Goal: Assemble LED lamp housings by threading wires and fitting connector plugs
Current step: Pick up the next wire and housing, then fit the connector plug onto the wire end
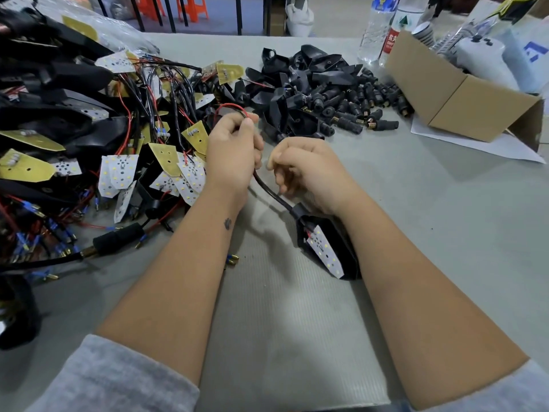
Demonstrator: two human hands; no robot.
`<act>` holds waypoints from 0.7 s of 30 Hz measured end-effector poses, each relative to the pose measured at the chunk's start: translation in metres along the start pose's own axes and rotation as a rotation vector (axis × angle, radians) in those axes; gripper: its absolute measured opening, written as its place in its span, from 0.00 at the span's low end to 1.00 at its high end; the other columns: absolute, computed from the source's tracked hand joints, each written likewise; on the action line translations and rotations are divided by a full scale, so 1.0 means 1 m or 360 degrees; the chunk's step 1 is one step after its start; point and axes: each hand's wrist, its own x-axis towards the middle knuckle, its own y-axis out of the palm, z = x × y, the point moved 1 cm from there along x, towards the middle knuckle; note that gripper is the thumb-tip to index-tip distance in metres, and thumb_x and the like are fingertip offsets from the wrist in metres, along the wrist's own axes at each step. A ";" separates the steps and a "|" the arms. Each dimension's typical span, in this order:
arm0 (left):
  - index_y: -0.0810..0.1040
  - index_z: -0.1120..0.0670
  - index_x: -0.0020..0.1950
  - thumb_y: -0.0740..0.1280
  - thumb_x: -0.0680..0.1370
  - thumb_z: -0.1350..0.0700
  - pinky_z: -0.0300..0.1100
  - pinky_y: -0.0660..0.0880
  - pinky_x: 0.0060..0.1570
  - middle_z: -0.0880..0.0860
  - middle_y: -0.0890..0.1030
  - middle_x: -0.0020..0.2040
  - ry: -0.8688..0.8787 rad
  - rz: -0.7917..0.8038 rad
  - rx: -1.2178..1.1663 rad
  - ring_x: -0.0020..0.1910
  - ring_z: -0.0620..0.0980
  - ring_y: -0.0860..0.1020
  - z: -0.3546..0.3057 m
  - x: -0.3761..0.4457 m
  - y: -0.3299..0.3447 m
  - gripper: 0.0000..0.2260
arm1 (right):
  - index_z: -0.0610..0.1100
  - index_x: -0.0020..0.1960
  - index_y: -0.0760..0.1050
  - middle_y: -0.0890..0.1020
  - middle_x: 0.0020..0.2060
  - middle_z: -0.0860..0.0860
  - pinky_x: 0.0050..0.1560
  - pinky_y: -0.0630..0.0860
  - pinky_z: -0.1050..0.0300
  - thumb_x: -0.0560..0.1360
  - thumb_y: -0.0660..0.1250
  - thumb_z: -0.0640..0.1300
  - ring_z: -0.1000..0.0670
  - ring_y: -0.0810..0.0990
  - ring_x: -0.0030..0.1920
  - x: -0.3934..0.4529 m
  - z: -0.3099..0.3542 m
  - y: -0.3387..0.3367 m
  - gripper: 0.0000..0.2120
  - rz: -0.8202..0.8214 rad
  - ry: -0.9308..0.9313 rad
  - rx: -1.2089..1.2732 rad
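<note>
From the head view I take the black lamp housing point(335, 248) as my landmark: it lies on the grey tabletop point(297, 322) under my right wrist, its white LED board point(323, 251) facing up. A black sleeved cable point(269, 191) runs up from its neck into my left hand point(234, 150), which is clenched around it, pinching the red and black wires point(234, 107) that loop out above the fist, I judge to keep the ends steady for a plug. My right hand point(300, 171) is curled just beside the cable; whether it pinches anything I cannot tell. Beyond the housing lie loose connector plugs point(350, 114) and empty shells point(300, 72); left of it, a tangled heap of wired boards point(118, 144) crowds close; far right, a cardboard box point(457, 96).
</note>
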 end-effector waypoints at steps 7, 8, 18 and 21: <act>0.76 0.56 0.46 0.57 0.83 0.64 0.36 0.72 0.28 0.52 0.78 0.37 -0.0024 0.0320 0.0342 0.27 0.41 0.74 0.007 -0.005 0.010 0.11 | 0.45 0.37 0.75 0.77 0.34 0.52 0.38 0.77 0.48 0.73 0.60 0.42 0.49 0.77 0.37 0.007 -0.004 -0.012 0.08 -0.0801 -0.0197 -0.0911; 0.76 0.55 0.45 0.56 0.83 0.64 0.36 0.72 0.29 0.51 0.79 0.40 -0.0032 0.0319 0.0393 0.28 0.41 0.73 0.008 -0.005 0.010 0.12 | 0.46 0.38 0.75 0.78 0.39 0.50 0.40 0.76 0.50 0.73 0.59 0.42 0.48 0.78 0.40 0.010 -0.004 -0.016 0.08 -0.0890 -0.0187 -0.0974; 0.74 0.49 0.53 0.55 0.84 0.55 0.31 0.67 0.30 0.47 0.71 0.29 0.0132 0.0404 0.0573 0.26 0.41 0.68 0.002 -0.006 0.013 0.08 | 0.53 0.64 0.72 0.68 0.69 0.49 0.61 0.60 0.49 0.75 0.59 0.51 0.44 0.63 0.68 0.039 -0.025 -0.058 0.18 -0.0801 0.0285 -0.1471; 0.75 0.49 0.47 0.58 0.83 0.56 0.31 0.69 0.33 0.47 0.77 0.34 0.0147 0.0411 0.0676 0.28 0.37 0.70 0.004 -0.006 0.013 0.09 | 0.56 0.64 0.72 0.62 0.75 0.52 0.62 0.55 0.46 0.74 0.56 0.55 0.46 0.58 0.73 0.048 -0.025 -0.057 0.20 -0.0613 0.0366 -0.1549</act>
